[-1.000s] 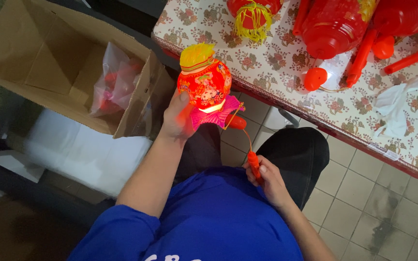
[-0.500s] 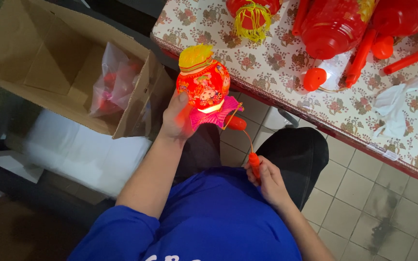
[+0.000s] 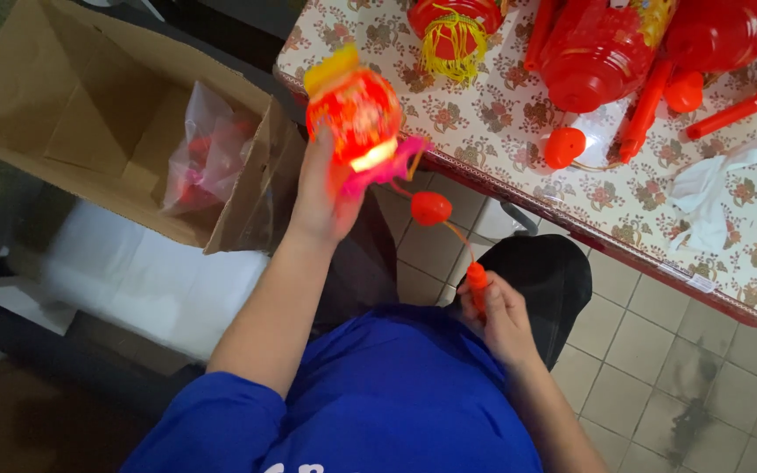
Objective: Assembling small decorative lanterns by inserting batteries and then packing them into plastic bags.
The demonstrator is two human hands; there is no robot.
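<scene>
A small red lantern point(image 3: 354, 109) with a yellow cap and a glowing pink base is held up in the air beside the worktop's point(image 3: 746, 254) near edge, the left hand point(image 3: 321, 197) in a closed grip under its base. A thin cord with a red bead point(image 3: 431, 208) runs down from it to an orange handle point(image 3: 477, 285), which the right hand point(image 3: 501, 320) grasps over the lap. Larger red lanterns point(image 3: 602, 48) lie on the floral cloth. An open cardboard box point(image 3: 107, 114) holding a plastic bag point(image 3: 208, 158) stands to the left.
</scene>
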